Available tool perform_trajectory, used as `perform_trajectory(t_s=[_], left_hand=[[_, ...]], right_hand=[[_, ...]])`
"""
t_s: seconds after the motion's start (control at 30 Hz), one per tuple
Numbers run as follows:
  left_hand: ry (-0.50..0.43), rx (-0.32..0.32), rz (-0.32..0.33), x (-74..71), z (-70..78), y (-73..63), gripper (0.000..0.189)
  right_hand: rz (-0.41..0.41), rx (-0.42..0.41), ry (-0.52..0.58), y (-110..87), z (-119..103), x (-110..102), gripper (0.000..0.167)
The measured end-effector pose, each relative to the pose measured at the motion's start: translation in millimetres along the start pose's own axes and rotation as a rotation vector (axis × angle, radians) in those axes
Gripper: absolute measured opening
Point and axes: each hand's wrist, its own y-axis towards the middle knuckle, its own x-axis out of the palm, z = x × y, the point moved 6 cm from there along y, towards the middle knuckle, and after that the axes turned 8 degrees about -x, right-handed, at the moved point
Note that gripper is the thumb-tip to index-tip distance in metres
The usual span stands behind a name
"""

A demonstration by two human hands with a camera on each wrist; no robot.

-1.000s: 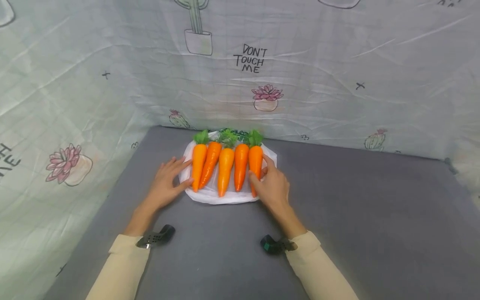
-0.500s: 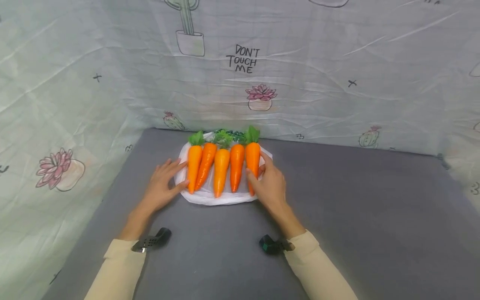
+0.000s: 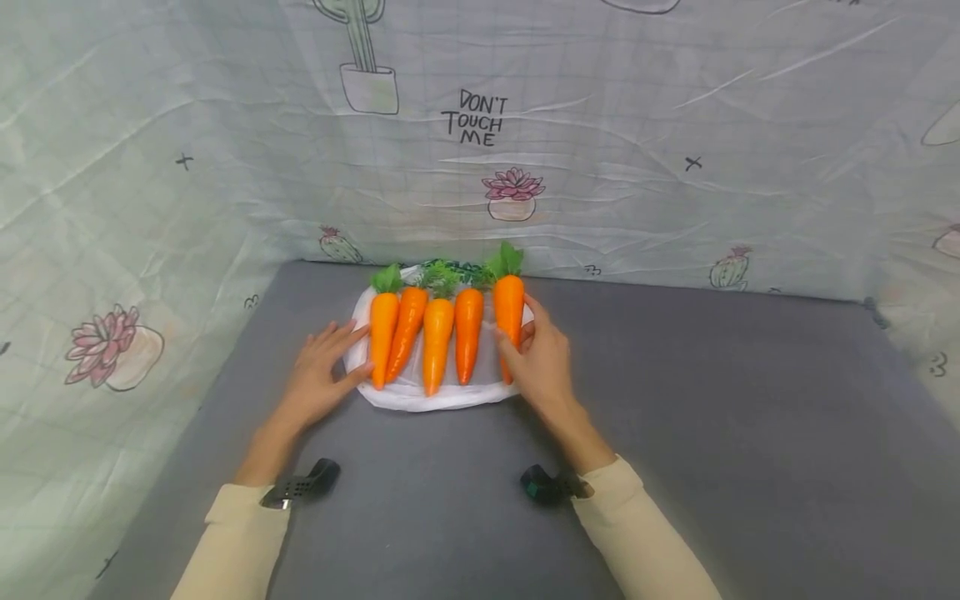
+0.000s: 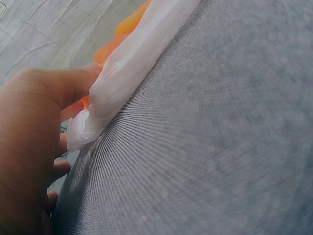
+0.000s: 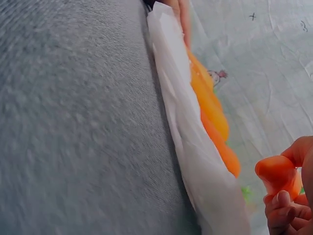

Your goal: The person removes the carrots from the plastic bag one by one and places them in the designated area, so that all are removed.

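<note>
Several orange carrots with green tops lie side by side on a white, thin, bag-like sheet (image 3: 420,400) with a bunched rim. My right hand (image 3: 546,358) grips the rightmost carrot (image 3: 509,304) between thumb and fingers; in the right wrist view this carrot (image 5: 275,171) is raised clear of the white rim (image 5: 183,122). At the other side, my left hand (image 3: 317,371) rests at the sheet's left edge, thumb and forefinger against the leftmost carrot (image 3: 383,333). In the left wrist view the thumb lies over the white rim (image 4: 122,73); the other fingers are partly hidden behind it.
A grey tabletop (image 3: 712,433) extends in front and to the right. Behind and to the left hangs a pale cloth (image 3: 600,125) printed with cactus drawings. Dark straps with small devices (image 3: 543,486) sit on both wrists.
The rightmost carrot has been lifted and shifted slightly up and away from its neighbours by my right hand. My left hand stays at the left edge. The head view has turned slightly right.
</note>
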Motion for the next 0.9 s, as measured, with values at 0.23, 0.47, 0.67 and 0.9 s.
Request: perform_trajectory(t_s=[0.23,0.47,0.67,0.9], left_hand=[[0.009,-0.009,-0.013,2.0,-3.2,1.2,0.064],[0.007,-0.010,-0.004,-0.2,0.7,-0.7,0.062],[0.017,-0.016,-0.008,0.5,-0.1,-0.9,0.064],[0.018,-0.032,-0.018,0.3,1.4,0.1,0.066]], right_hand=[[0.026,-0.025,-0.028,6.1,5.5,-17.4,0.059],[0.037,-0.004,-0.044,11.2,13.3,-32.7,0.061],[0.054,0.031,-0.061,11.3,23.6,-41.3,0.060],[0.059,0.052,-0.089,11.6,34.9,-47.7,0.061]])
